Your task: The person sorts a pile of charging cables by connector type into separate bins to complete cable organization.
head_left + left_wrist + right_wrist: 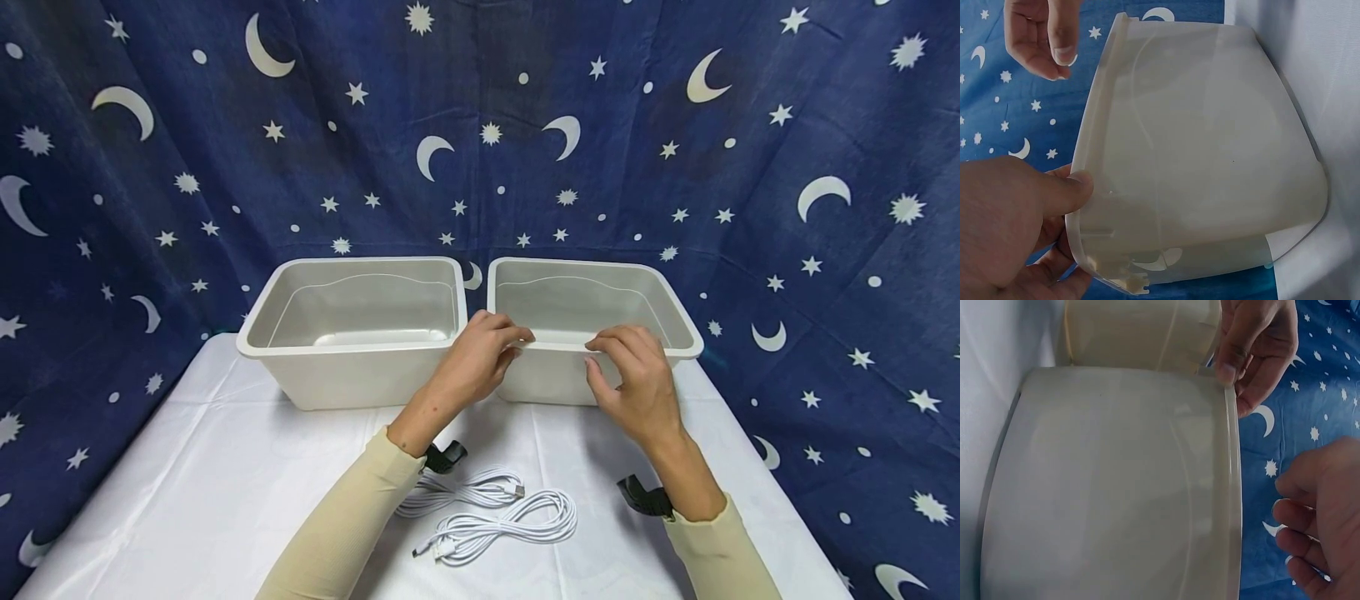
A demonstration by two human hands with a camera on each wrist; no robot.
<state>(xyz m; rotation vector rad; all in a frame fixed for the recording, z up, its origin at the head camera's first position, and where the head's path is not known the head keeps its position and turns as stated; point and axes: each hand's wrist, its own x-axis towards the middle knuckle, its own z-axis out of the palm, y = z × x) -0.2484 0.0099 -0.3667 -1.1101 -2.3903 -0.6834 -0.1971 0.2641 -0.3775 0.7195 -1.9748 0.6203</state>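
Observation:
Two light grey plastic bins stand side by side on a white cloth. My left hand (474, 360) pinches the front rim of the right bin (551, 379) near its left corner. In the left wrist view, the thumb of that left hand (1019, 215) lies over the rim, with fingers on the other side. Close to the same rim, farther right, is my right hand (639, 383), its fingers loosely bent. The right wrist view shows this right hand (1335, 509) apart from the rim and holding nothing. The left bin (360, 382) stands beside my left wrist.
Two coiled white cables (558, 504) with plugs lie on the white tablecloth (195, 500) in front of the bins. My left forearm partly covers one coil. A dark blue curtain (390, 100) with moons and stars hangs behind and at both sides.

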